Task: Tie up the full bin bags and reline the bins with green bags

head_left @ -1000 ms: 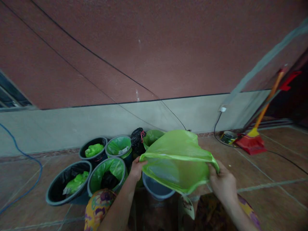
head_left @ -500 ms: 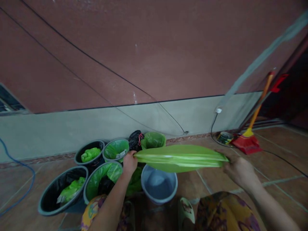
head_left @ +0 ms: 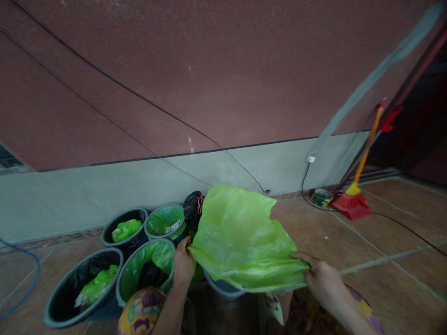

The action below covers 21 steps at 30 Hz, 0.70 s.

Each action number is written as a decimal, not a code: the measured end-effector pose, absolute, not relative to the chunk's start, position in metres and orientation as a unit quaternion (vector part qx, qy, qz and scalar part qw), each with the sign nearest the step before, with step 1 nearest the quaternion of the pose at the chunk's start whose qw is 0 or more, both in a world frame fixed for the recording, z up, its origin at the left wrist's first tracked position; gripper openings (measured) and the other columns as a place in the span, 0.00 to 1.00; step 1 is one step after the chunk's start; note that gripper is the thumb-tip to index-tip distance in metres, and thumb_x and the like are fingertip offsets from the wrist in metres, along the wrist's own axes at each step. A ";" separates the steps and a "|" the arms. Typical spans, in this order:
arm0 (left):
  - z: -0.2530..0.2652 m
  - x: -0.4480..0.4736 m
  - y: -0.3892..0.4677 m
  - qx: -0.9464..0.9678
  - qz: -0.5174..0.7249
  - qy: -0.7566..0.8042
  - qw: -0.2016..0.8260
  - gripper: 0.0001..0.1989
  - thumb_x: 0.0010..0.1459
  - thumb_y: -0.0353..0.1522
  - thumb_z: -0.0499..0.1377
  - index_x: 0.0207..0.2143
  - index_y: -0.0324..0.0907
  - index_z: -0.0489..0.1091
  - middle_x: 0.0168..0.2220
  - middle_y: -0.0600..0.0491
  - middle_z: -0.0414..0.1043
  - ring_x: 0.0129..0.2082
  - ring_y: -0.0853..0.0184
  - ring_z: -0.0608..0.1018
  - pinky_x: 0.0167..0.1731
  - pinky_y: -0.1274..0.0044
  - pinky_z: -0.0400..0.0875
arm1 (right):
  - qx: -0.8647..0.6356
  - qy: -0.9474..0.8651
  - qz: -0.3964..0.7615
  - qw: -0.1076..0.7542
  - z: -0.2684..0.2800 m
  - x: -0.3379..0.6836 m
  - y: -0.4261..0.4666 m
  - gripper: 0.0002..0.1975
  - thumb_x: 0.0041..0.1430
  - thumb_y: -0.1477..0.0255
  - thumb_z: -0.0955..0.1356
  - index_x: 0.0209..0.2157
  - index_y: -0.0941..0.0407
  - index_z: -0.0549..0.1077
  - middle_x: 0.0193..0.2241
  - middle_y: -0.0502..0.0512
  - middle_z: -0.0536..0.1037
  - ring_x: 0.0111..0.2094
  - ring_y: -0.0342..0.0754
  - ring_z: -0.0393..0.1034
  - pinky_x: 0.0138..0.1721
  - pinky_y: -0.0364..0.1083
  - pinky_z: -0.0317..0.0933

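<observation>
A bright green plastic bag billows between my two hands, spread wide above a grey bucket that it mostly covers. My left hand pinches the bag's near left corner. At its right end, my right hand grips the gathered edge between thumb and fingers. Just left of my left hand stands a bin lined in green with a black bag inside. Behind the green bag sits a tied black bag with a pink string.
More lined bins stand at left: a large one, a back one and a green-lined one. At right, a broom and red dustpan lean near a can. A black cable crosses the floor; a blue hose lies far left.
The green bag, stretched taut and narrow before, has puffed up and spread out, hiding the green-lined bin behind it. My hands have come closer together and slightly lower.
</observation>
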<state>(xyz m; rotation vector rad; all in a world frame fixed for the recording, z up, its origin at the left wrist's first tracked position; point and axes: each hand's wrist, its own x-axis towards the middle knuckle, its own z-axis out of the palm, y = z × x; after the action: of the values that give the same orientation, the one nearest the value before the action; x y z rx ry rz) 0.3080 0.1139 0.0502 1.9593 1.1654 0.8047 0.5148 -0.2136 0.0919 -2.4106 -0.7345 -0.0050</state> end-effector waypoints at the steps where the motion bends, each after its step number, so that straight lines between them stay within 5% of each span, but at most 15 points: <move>1: 0.052 0.307 0.110 0.754 0.322 0.445 0.359 0.23 0.51 0.23 0.54 0.51 0.35 0.70 0.50 0.40 0.74 0.52 0.56 0.76 0.55 0.65 0.68 | -0.903 -0.286 0.015 0.320 0.093 0.511 -0.210 0.25 0.43 0.76 0.59 0.40 0.49 0.80 0.31 0.51 0.82 0.31 0.53 0.77 0.34 0.48 0.69; 8: 0.065 0.302 0.034 0.804 0.315 0.272 0.424 0.32 0.56 0.27 0.53 0.64 0.43 0.56 0.65 0.46 0.57 0.66 0.61 0.59 0.65 0.66 0.52 | -0.794 -0.381 0.177 0.440 0.096 0.453 -0.165 0.23 0.47 0.77 0.60 0.42 0.53 0.78 0.41 0.54 0.80 0.45 0.51 0.74 0.49 0.49 0.65; 11: 0.068 0.304 0.000 0.818 0.237 0.168 0.496 0.33 0.54 0.26 0.55 0.64 0.46 0.58 0.66 0.49 0.56 0.66 0.62 0.58 0.66 0.67 0.51 | -0.734 -0.443 0.233 0.459 0.102 0.431 -0.139 0.18 0.48 0.78 0.61 0.37 0.55 0.78 0.38 0.55 0.79 0.45 0.51 0.72 0.49 0.49 0.64; 16: 0.057 0.315 -0.013 0.685 0.211 0.189 0.671 0.13 0.48 0.33 0.62 0.38 0.41 0.76 0.39 0.47 0.79 0.43 0.57 0.78 0.48 0.67 0.73 | -0.652 -0.510 0.354 0.435 0.117 0.420 -0.120 0.17 0.52 0.73 0.66 0.45 0.54 0.76 0.43 0.55 0.79 0.46 0.51 0.71 0.51 0.51 0.63; 21: 0.022 0.311 0.017 0.548 0.296 0.361 0.694 0.10 0.43 0.37 0.65 0.24 0.40 0.73 0.26 0.51 0.77 0.31 0.61 0.78 0.35 0.72 0.75 | -0.720 -0.467 0.340 0.383 0.120 0.446 -0.152 0.31 0.51 0.69 0.69 0.59 0.50 0.66 0.55 0.56 0.72 0.56 0.54 0.66 0.56 0.52 0.59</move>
<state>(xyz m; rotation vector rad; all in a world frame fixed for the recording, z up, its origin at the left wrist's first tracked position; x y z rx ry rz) 0.3109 0.0174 0.0222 1.2232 0.8061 0.6602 0.4459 -0.1515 0.1198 -1.8369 -1.1913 0.8671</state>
